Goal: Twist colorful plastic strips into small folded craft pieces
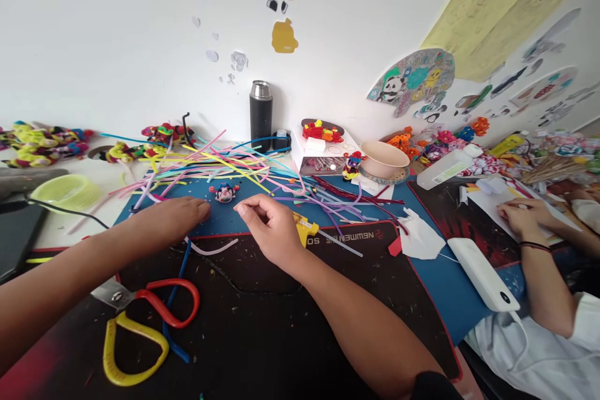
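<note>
My left hand (180, 219) is palm down over the blue mat, its fingers curled together; anything under them is hidden. Thumb against index finger, my right hand (272, 228) is closed in a pinch, and I cannot make out what it holds. Between and just beyond both hands sits a small figure head (225, 192), pale and black with red and blue bits. A yellow glue gun (305, 229) lies partly behind my right hand. A pale pipe cleaner (213, 251) curves below my left hand. Scissors (140, 315) with one red and one yellow handle lie near my left forearm, over a blue strip (175, 337).
Loose coloured pipe cleaners (234, 165) spread across the back. A black thermos (260, 115), a beige bowl (385, 159) and a white box (323, 153) stand by the wall. At right are a white power bank (482, 275) and another person's hands (522, 219).
</note>
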Demonstrator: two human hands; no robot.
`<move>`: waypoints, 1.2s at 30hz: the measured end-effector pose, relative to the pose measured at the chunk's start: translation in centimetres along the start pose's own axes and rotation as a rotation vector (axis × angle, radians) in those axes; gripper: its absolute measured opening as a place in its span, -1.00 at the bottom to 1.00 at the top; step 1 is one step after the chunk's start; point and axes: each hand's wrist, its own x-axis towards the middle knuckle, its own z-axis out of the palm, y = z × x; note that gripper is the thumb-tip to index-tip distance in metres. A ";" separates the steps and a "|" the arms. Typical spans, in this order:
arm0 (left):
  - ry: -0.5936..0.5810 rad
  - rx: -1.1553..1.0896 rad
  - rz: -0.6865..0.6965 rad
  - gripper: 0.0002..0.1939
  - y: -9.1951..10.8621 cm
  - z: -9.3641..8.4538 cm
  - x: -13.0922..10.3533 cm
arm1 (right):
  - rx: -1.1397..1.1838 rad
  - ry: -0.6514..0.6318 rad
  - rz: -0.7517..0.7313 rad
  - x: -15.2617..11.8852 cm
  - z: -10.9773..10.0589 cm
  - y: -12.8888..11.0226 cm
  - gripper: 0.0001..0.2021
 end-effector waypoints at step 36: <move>-0.192 -0.125 -0.204 -0.76 1.3 -2.2 1.5 | -0.517 -0.106 -0.085 0.0 -2.2 0.8 -0.83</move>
